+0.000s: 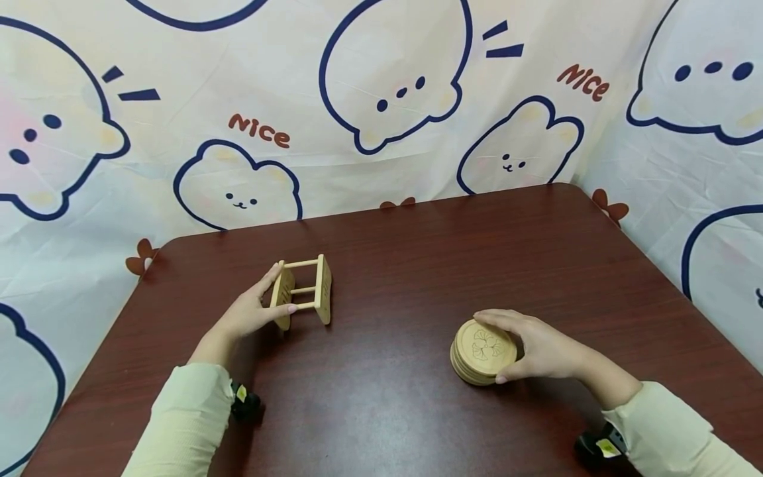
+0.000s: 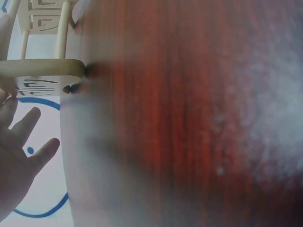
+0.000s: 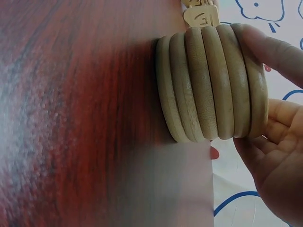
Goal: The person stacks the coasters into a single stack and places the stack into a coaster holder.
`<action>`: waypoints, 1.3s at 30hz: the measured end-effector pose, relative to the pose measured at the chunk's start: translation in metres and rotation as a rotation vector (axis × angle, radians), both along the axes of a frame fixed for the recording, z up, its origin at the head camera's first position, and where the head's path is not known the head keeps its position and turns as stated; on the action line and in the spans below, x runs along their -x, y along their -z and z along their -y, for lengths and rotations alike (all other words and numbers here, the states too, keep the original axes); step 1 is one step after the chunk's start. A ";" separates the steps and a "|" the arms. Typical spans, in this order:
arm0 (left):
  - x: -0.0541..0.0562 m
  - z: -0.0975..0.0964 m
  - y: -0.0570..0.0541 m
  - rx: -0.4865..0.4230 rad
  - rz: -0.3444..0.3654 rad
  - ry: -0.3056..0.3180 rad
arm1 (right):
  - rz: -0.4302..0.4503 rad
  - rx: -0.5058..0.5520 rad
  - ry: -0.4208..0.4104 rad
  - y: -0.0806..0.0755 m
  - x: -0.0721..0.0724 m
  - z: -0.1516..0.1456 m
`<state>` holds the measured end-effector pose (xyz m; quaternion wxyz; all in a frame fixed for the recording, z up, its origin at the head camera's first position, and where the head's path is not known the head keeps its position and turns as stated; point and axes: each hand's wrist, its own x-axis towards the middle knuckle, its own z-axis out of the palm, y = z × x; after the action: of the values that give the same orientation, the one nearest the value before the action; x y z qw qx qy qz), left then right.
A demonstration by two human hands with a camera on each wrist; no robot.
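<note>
My left hand (image 1: pixel 250 311) grips the near side panel of a small wooden coaster rack (image 1: pixel 323 291) on the left half of the table. Thin rods join the rack's two panels; cut-out patterns show in the left wrist view, where other fingers of the left hand (image 2: pixel 19 161) spread away from the rack (image 2: pixel 42 68). On the right, a stack of round wooden coasters (image 1: pixel 485 348) has a flower design on its top face. My right hand (image 1: pixel 548 348) holds the top coaster by its rim, thumb and fingers on opposite sides. Several coasters (image 3: pixel 208 85) lie flush below it in the right wrist view.
A dark reddish-brown table (image 1: pixel 381 397) with rounded far corners carries both things, well apart. Behind and beside it hangs a pale cloth (image 1: pixel 369 172) printed with cartoon shapes. Each wrist wears a dark camera, such as the left one (image 1: pixel 246 403).
</note>
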<state>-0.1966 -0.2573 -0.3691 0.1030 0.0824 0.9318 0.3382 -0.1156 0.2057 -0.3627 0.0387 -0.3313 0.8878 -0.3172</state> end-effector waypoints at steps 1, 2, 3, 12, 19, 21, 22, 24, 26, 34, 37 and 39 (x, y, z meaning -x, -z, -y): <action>0.000 0.000 0.000 0.008 0.000 0.001 | 0.002 -0.001 0.001 0.000 0.000 0.000; 0.000 0.000 -0.001 0.019 0.001 0.001 | 0.003 -0.001 0.001 0.000 0.000 0.000; 0.000 0.000 -0.001 0.027 0.005 0.001 | 0.005 0.003 0.001 0.000 0.000 0.000; 0.000 0.000 -0.006 0.030 0.032 0.010 | -0.013 0.085 -0.014 -0.001 0.000 -0.004; 0.000 -0.001 -0.007 0.023 0.036 0.009 | 0.050 0.143 0.036 0.001 0.000 -0.009; 0.000 -0.001 -0.008 0.014 0.017 0.020 | 0.090 0.167 0.066 0.001 -0.001 -0.010; 0.000 -0.002 -0.009 0.013 0.002 0.027 | 0.112 0.178 0.085 0.001 -0.001 -0.010; 0.000 -0.004 -0.010 0.015 -0.028 0.033 | 0.158 0.203 0.114 0.000 -0.002 -0.012; -0.001 -0.005 -0.012 0.022 -0.071 0.030 | 0.198 0.227 0.137 0.000 -0.002 -0.014; -0.011 -0.023 -0.027 -0.011 -0.326 0.005 | 0.227 0.216 0.181 0.005 -0.004 -0.021; -0.015 -0.033 -0.032 -0.044 -0.381 0.008 | 0.234 0.207 0.196 0.008 -0.006 -0.023; -0.019 -0.040 -0.036 -0.071 -0.389 0.010 | 0.245 0.203 0.202 0.008 -0.007 -0.023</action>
<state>-0.1777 -0.2172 -0.3329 -0.0801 0.1544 0.9212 0.3481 -0.1089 0.2289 -0.3712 0.0809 -0.2016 0.8684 -0.4457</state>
